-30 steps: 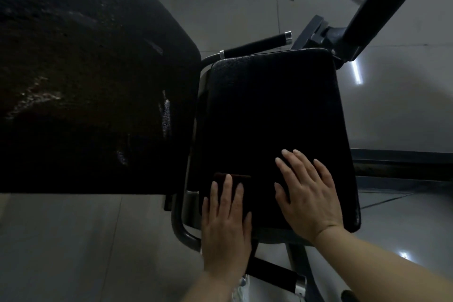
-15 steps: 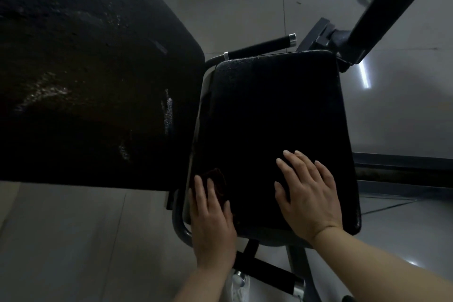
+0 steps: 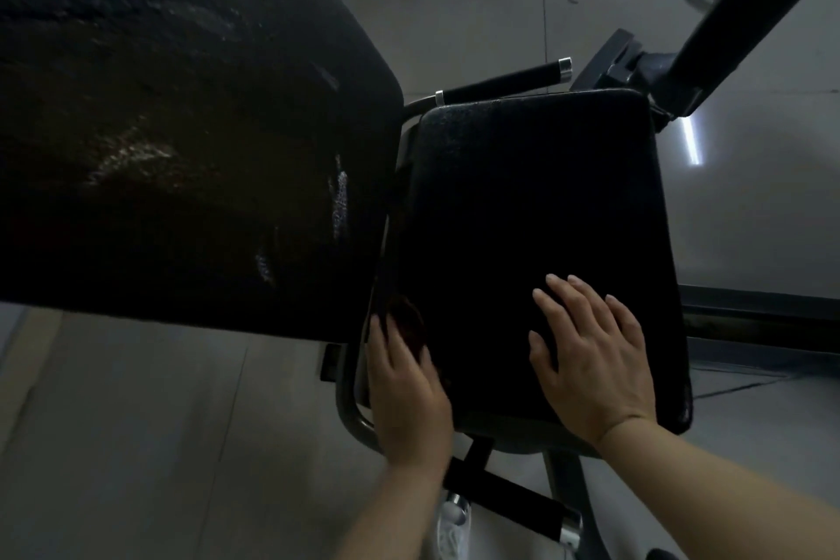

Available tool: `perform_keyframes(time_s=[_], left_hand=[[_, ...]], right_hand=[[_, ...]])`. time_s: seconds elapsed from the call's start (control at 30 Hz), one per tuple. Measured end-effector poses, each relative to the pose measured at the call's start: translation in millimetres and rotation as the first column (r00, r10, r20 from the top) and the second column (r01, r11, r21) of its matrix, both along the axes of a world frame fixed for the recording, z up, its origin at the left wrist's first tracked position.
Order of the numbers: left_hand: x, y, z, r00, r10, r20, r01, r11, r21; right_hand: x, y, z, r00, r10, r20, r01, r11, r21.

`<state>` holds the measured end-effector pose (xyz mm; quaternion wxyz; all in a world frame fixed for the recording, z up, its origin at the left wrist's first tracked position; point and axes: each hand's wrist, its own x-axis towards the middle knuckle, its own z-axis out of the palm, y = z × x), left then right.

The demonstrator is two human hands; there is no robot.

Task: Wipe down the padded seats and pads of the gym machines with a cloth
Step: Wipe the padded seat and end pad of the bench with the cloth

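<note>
No brand, label or legible writing on any surface. Black padded seat [image 3: 536,214], pebbled vinyl with rounded corners, roughly trapezoid; long axis runs away from the viewer, far edge narrower, near edge toward the body. Left hand [image 3: 404,396] lies flat at the seat's near left corner, fingers straight and blurred, pressing a dark reddish-brown cloth [image 3: 407,323] that peeks out past the fingertips; the cloth is small, soft-edged and hard to read in the dim light. Right hand [image 3: 595,359] rests palm-down on the near right part of the seat, fingers spread and straight, gripping nothing. A large black back pad [image 3: 172,123] fills the upper left, its grained cover scuffed with pale worn patches, and overlaps the seat's left edge. Black foam-sleeved handles with chrome end caps sit beyond the far edge [image 3: 504,82] and below the near edge [image 3: 513,509]. Grey steel frame tube [image 3: 350,409] curves under the left corner. Glossy grey tiled floor [image 3: 136,446] below.
</note>
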<state>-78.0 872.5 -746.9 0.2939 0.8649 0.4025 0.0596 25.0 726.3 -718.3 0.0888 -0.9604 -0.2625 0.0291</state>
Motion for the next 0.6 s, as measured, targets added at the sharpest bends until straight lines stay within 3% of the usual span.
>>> perform_keyframes(time_s=[0.13,0.2,0.33,0.43,0.6], left_hand=[[-18.5,-18.4,5.0,0.995,0.000,-0.102,-0.005,0.999,-0.051],[6.8,3.7,6.1,0.995,-0.033,-0.099,0.032,0.999,-0.016],[75.7,42.0,15.6,0.999,-0.006,-0.052,0.001,0.996,-0.094],[82.3,39.6,9.6,0.999,0.022,-0.045,-0.023,1.000,-0.017],[15.5,-19.4,5.2,0.991,-0.098,-0.094,0.112,0.981,0.157]], right_hand=[[-0.1,0.3,0.2,1.000,0.004,0.011,-0.004,1.000,0.008],[-0.3,0.6,-1.3,1.000,-0.001,0.015,0.001,1.000,0.005],[-0.3,-0.5,-2.1,1.000,0.003,0.014,-0.003,1.000,0.005],[0.5,0.7,-3.3,1.000,-0.004,0.014,0.004,1.000,-0.012],[0.0,1.1,-2.5,1.000,-0.016,-0.002,0.016,1.000,-0.014]])
